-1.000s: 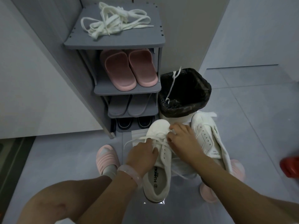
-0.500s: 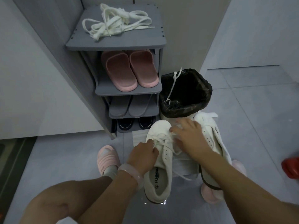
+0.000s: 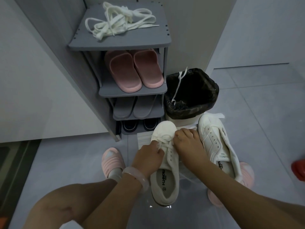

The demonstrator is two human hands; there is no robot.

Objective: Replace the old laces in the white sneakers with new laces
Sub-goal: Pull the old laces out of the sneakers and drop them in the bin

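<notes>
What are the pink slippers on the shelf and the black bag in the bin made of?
The pink open-toe slippers look like soft moulded foam or rubber: matte, smooth, one piece with thick soles. The black bin liner bag looks like thin plastic film: crinkled, with small shiny glints along its folds.

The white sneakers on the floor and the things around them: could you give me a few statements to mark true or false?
1. The white sneaker under the hands has a lace through its front eyelets. True.
2. The other white sneaker to its right is fully laced. False: its eyelets show bare.
3. A bundle of white laces lies on top of the grey shoe rack. True.
4. The bin with the black bag holds a pink slipper. False: a white lace hangs over its rim.
5. The left hand pinches the lace on the sneaker. True.
6. The right hand reaches to the rack. False: it rests at the sneaker's laces.
</notes>
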